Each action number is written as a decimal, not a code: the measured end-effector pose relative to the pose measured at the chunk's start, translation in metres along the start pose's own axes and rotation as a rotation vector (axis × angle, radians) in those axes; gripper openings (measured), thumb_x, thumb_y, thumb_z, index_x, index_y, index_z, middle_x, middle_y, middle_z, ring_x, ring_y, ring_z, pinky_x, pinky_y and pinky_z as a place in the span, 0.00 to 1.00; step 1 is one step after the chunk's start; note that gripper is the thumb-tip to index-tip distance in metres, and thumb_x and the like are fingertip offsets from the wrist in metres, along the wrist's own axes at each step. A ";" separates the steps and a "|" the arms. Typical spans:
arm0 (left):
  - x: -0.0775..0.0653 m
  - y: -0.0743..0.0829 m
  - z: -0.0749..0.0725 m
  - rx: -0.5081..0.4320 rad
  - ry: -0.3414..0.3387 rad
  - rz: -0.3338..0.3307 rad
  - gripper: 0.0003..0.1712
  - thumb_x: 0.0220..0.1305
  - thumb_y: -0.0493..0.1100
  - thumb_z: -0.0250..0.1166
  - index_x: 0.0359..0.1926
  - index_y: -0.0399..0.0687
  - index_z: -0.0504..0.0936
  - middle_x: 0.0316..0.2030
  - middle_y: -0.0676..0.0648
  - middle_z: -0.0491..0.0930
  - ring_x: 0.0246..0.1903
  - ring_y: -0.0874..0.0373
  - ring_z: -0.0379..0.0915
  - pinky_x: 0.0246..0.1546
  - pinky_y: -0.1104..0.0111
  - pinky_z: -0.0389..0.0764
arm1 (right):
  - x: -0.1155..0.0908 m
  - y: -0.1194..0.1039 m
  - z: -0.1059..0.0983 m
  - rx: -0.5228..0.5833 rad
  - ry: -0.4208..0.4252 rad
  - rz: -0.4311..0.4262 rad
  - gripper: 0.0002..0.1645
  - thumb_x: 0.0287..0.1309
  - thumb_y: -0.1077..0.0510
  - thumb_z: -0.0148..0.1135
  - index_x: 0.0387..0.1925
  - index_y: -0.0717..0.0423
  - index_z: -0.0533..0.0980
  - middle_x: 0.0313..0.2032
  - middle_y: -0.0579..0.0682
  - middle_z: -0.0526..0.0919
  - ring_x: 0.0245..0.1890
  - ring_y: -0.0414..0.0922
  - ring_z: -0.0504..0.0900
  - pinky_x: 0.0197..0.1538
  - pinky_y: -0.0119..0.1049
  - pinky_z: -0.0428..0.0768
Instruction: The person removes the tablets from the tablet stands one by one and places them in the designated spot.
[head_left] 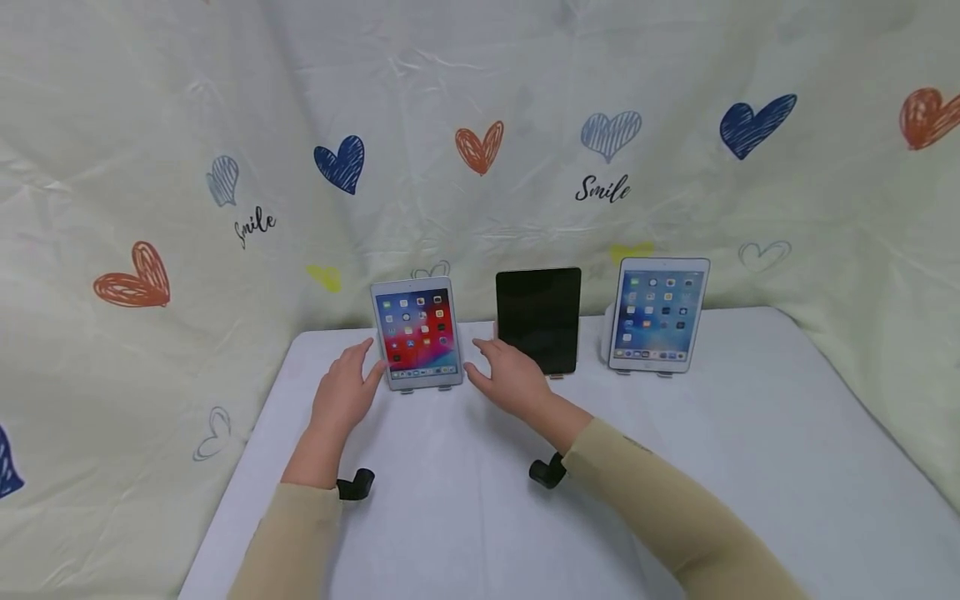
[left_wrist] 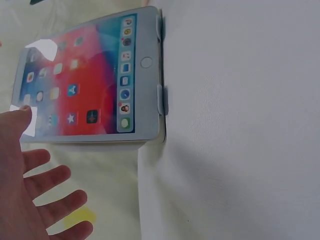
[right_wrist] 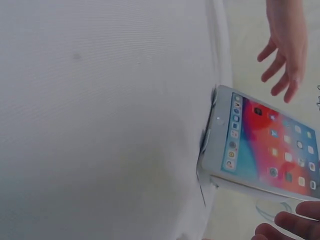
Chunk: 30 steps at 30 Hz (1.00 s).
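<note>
A white tablet with a red and blue home screen leans on a stand at the left. My left hand is at its left side, fingers spread. In the left wrist view the left hand's thumb overlaps the tablet's side edge; whether it touches is unclear. On the other side, my right hand is held with fingers apart, a gap between it and the tablet in the head view. Only fingertips of the right hand show in the right wrist view, beside the tablet. Neither hand holds anything.
A dark-screened tablet stands just behind the right hand. Farther right, another white tablet with a blue screen rests on a stand. All stand on a white-covered table before a cloth backdrop with printed hearts.
</note>
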<state>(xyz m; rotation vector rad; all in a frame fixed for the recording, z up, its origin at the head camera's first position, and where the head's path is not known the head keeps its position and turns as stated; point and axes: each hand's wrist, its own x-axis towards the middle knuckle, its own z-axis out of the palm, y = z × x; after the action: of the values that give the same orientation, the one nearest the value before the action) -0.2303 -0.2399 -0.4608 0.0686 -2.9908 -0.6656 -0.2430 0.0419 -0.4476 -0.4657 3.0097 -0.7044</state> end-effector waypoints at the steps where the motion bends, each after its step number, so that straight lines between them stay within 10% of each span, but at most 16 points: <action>1: 0.002 -0.001 0.000 -0.001 0.000 0.003 0.38 0.73 0.58 0.54 0.76 0.47 0.57 0.71 0.37 0.61 0.69 0.37 0.57 0.63 0.41 0.64 | 0.002 -0.002 0.000 0.003 -0.002 0.003 0.37 0.65 0.36 0.57 0.70 0.48 0.68 0.66 0.51 0.73 0.65 0.50 0.73 0.58 0.50 0.77; 30: 0.046 0.004 -0.010 -0.126 -0.079 -0.046 0.40 0.73 0.65 0.48 0.76 0.49 0.56 0.72 0.40 0.61 0.70 0.41 0.57 0.65 0.44 0.63 | 0.055 -0.034 0.005 0.147 -0.012 0.114 0.42 0.67 0.40 0.58 0.75 0.53 0.58 0.63 0.54 0.71 0.61 0.50 0.74 0.58 0.50 0.77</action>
<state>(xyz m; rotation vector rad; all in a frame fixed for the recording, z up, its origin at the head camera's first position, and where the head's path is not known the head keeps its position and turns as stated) -0.2757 -0.2436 -0.4475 0.1055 -3.0215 -0.8801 -0.2855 -0.0052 -0.4344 -0.2890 2.9179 -0.9008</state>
